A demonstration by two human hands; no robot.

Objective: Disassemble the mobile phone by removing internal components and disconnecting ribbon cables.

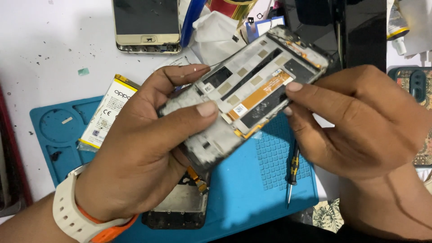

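Overhead, the left hand (135, 157) clamps a stripped phone frame (245, 92) — grey, scuffed plastic crossed by an orange flex strip — held tilted above the ribbed blue mat (252, 189). The right hand (360, 121) pinches its far edge. A screwdriver (292, 173) lies half hidden beneath — its handle top covered.

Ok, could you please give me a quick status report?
Left hand grips phone frame. Right hand fingertips on its orange flex. Screwdriver lies on mat beneath.
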